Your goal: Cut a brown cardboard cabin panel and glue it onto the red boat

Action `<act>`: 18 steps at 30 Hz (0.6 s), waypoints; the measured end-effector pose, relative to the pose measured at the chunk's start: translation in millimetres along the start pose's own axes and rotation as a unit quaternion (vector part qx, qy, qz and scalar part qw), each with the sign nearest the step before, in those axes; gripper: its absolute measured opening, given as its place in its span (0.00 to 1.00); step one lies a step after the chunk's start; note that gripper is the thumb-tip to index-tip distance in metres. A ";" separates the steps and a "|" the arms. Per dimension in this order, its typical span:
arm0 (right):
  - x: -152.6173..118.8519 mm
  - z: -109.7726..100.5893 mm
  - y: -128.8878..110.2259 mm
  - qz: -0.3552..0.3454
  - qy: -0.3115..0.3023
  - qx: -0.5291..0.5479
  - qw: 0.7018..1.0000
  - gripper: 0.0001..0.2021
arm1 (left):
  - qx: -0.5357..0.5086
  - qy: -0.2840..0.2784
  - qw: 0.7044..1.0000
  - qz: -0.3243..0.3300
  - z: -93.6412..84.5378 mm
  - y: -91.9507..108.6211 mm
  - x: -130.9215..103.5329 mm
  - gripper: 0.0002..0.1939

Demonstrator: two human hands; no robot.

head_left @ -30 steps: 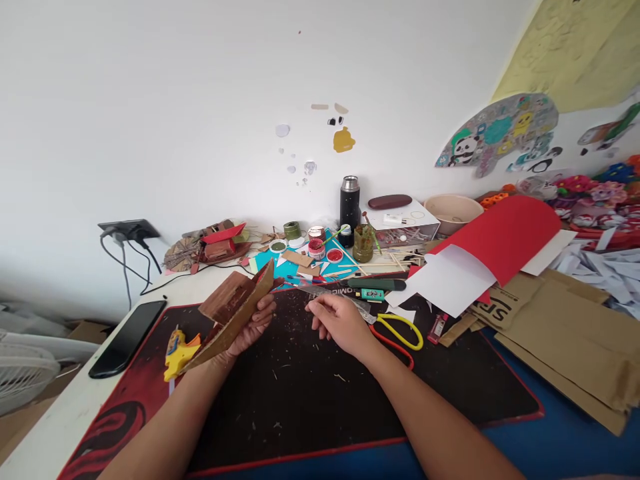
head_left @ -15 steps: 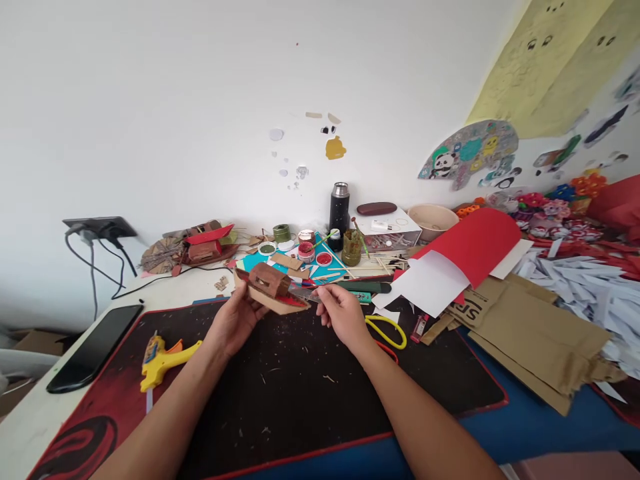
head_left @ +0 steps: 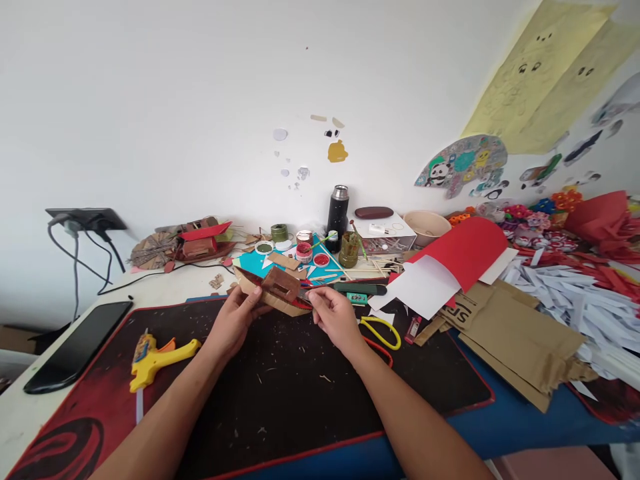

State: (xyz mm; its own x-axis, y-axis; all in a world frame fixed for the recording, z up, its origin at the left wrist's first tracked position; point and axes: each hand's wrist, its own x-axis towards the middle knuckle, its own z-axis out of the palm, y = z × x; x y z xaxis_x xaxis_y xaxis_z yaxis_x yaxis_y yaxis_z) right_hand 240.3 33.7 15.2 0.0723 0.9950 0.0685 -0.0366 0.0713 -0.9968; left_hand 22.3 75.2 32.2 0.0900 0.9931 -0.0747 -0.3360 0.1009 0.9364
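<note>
A small cardboard boat [head_left: 280,288] with a brown curved cabin and a red inside is held above the dark mat. My left hand [head_left: 237,320] grips its left part, thumb on the near side and fingers beneath. At the boat's right end, my right hand [head_left: 330,317] is closed in a pinch. A thin blade-like piece shows between its fingertips and the boat, mostly hidden. Just right of that hand lie yellow-handled scissors [head_left: 387,331] on the mat [head_left: 290,400].
A yellow glue gun [head_left: 163,360] lies left, beside a black phone [head_left: 80,347]. Behind stand paint pots [head_left: 303,251], a black flask [head_left: 339,213] and a brush jar [head_left: 349,250]. Red paper [head_left: 470,250], cardboard [head_left: 520,340] and white strips [head_left: 565,307] lie right.
The boat has turned and tipped so more of its cabin top shows. My right hand has come closer to its right end. The camera view has shifted slightly.
</note>
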 end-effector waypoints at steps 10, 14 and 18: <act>1.0 -6.3 -0.5 -0.026 0.023 -0.019 0.999 0.21 | -0.021 -0.018 0.999 -0.027 0.1 1.5 -1.9 0.26; -0.8 -4.7 -3.5 -0.039 0.009 -0.040 0.998 0.17 | -0.051 -0.014 0.996 -0.065 -3.1 3.9 2.6 0.18; -3.8 -0.6 -4.9 -0.061 -0.004 -0.103 0.993 0.15 | -0.068 -0.025 0.993 -0.097 -0.4 5.8 2.2 0.14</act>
State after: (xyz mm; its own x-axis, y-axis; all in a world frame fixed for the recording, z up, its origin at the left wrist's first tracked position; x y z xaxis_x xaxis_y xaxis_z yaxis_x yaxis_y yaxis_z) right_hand 240.7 29.6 19.8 0.0549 0.9806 0.1882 0.1765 0.1760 -0.9684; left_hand 20.1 77.9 37.3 0.2098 0.9505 -0.2293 -0.4308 0.3004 0.8510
